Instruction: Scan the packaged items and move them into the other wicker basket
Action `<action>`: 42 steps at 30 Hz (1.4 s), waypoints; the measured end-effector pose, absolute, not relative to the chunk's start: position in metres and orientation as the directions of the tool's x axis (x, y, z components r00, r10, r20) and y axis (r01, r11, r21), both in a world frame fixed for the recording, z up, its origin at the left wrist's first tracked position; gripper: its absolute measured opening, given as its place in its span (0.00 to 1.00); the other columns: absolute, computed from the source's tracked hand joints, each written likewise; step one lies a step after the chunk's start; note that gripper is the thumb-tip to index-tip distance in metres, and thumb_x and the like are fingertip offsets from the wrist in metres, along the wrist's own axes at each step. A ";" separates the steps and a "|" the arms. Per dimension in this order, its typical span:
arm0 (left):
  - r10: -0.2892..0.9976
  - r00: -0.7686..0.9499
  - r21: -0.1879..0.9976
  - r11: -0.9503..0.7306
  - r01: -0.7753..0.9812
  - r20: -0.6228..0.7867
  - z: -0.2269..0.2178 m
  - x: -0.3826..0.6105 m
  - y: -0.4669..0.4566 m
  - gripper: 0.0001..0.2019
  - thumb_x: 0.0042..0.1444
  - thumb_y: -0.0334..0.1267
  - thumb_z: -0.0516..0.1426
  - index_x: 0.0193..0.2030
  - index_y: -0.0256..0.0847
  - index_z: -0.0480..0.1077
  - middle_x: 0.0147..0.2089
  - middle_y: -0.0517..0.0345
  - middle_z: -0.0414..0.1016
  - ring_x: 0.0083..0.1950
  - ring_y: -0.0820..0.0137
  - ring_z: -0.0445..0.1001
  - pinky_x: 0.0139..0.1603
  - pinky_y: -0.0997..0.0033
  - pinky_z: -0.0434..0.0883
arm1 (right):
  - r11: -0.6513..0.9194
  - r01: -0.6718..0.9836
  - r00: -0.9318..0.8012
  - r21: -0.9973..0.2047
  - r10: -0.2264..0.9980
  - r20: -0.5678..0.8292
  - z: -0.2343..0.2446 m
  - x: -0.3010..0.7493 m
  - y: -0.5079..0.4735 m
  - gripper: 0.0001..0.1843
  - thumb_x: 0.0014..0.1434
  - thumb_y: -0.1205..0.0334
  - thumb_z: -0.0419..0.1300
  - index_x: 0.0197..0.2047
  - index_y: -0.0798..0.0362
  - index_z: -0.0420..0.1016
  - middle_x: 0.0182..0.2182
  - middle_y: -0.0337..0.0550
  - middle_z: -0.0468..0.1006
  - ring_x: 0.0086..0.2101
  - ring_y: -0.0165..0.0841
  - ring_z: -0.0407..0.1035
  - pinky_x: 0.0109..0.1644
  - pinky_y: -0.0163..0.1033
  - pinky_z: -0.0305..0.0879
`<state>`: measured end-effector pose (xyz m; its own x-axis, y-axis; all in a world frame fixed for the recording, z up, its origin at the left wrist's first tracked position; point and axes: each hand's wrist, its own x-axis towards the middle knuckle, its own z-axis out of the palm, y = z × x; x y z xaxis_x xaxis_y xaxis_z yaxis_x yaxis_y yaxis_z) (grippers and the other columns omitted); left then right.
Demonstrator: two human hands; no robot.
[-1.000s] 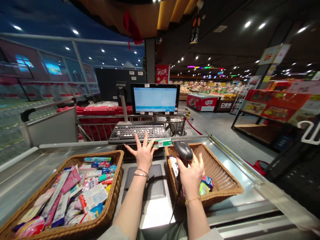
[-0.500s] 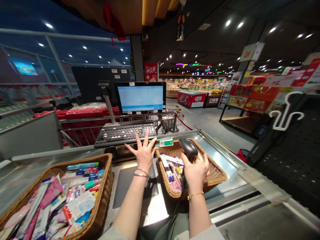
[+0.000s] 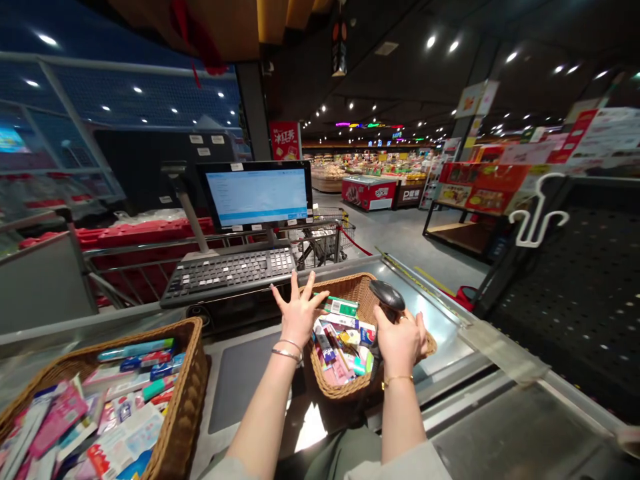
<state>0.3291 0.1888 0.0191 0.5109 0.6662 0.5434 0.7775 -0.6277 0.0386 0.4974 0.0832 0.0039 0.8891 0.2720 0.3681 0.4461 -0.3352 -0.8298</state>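
Above the far side of the smaller wicker basket (image 3: 357, 288), a slim box (image 3: 345, 307) jutted rightward from the left grip (image 3: 299, 321), the nearer one, its long axis running crosswise toward the black scanner (image 3: 389, 295). The left grip pinched the box at one end, its other fingers splayed; the right grip (image 3: 401, 343) was wrapped around the scanner. The box looked green and white, its barcode facing the wearer.

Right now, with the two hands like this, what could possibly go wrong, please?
The left hand seems to grip the green-and-white box near one end, so it might slip among the packs in the right basket. The right hand holds the scanner close to those packs, so it could perhaps read a wrong barcode.
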 end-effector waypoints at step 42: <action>0.808 0.124 0.063 -0.195 0.979 0.576 0.041 0.143 0.164 0.34 0.57 0.58 0.56 0.67 0.45 0.61 0.75 0.43 0.42 0.75 0.44 0.37 0.65 0.25 0.36 | 0.035 0.605 0.569 -0.795 0.680 0.463 0.032 0.320 0.126 0.20 0.50 0.45 0.61 0.37 0.52 0.81 0.50 0.48 0.78 0.62 0.50 0.54 0.64 0.55 0.45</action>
<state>0.1434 0.1640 0.0409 0.1240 0.8083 0.5756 0.9787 -0.1953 0.0634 0.3205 0.1262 0.0322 0.5688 0.6798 0.4631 0.6052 0.0354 -0.7953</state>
